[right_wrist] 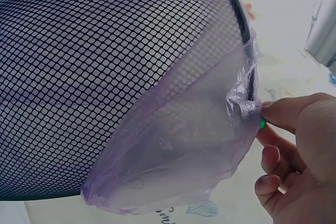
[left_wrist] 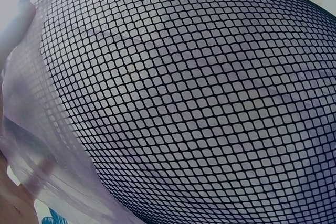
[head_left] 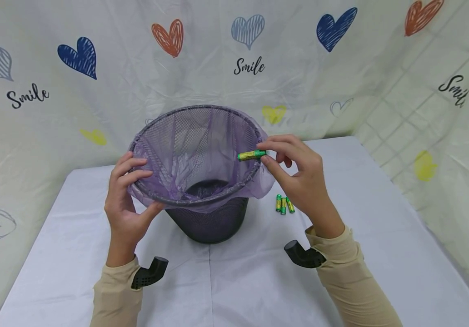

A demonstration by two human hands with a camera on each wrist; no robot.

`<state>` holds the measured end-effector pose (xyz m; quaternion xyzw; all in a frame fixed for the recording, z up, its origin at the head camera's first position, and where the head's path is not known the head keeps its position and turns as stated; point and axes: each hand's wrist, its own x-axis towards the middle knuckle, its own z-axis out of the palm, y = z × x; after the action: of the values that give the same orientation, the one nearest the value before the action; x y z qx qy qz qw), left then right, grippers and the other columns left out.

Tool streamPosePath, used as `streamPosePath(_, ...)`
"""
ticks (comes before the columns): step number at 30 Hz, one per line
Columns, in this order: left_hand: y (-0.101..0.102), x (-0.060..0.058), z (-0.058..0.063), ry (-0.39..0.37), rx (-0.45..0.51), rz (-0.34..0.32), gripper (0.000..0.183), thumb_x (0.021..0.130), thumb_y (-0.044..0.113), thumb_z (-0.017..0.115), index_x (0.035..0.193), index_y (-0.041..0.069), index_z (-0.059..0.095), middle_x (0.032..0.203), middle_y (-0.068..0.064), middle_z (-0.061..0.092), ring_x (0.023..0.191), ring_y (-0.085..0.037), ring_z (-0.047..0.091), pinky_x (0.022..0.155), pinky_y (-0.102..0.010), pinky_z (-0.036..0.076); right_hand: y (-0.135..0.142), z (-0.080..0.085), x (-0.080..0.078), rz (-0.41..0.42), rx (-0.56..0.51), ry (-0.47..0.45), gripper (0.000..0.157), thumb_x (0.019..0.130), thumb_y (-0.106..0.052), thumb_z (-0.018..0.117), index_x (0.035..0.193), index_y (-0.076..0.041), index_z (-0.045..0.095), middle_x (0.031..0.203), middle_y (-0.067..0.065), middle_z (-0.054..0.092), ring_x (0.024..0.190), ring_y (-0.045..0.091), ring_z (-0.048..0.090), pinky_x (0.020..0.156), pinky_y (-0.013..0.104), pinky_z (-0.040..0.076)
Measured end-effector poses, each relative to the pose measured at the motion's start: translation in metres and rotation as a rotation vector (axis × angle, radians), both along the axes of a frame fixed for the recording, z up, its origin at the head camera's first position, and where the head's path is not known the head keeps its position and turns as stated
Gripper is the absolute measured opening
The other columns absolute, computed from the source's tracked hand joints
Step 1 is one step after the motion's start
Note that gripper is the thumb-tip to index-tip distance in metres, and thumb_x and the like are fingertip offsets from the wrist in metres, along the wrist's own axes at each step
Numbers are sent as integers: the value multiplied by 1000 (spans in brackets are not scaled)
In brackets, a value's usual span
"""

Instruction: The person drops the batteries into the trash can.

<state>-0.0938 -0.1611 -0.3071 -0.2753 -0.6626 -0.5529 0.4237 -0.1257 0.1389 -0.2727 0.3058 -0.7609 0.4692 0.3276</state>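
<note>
Purple film lines a black mesh bin (head_left: 218, 225) standing on the white-covered bench (head_left: 251, 295), and this liner (head_left: 264, 184) folds out over the round rim (head_left: 202, 203), hanging loose on the right side. From where I stand, the person's left hand (head_left: 127, 200) has its grip clamped on the bin's left edge, fingers over the rim and thumb beneath it on the outside. At the opposite edge, the right hand (head_left: 301, 177) pinches a green-and-yellow battery (head_left: 247, 156) between thumb and fingertips, the other fingers bent in. That battery lies nearly level, its free end reaching over the mouth of the bin; the right wrist view catches only a bit of its green end by the film. Three more batteries (head_left: 283, 205) lie close together on the bench, just right of the bin and below the right hand. Beige sleeves (head_left: 116, 297) cover both forearms, a black fitting (head_left: 149, 272) at each wrist. Behind hangs a pale sheet (head_left: 202, 81) printed with hearts and "Smile".
</note>
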Motion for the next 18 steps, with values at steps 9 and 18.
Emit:
streamPosePath(9, 0, 0, 0, 8, 5, 0, 67, 76, 42, 80, 96, -18, 56, 120, -12, 61, 133, -38, 41, 120, -48, 29, 0, -1, 0, -17, -64, 28, 27, 79, 8, 70, 104, -3, 72, 101, 10, 67, 69, 8, 42, 60, 18, 33)
streamPosePath(18, 1, 0, 1, 13, 9, 1, 67, 77, 41, 80, 95, -18, 56, 120, -11, 61, 133, -39, 41, 120, -48, 29, 4, -3, -1, -20, -78, 21, 28, 79, 9, 70, 105, -2, 72, 101, 10, 67, 71, 8, 42, 60, 18, 33)
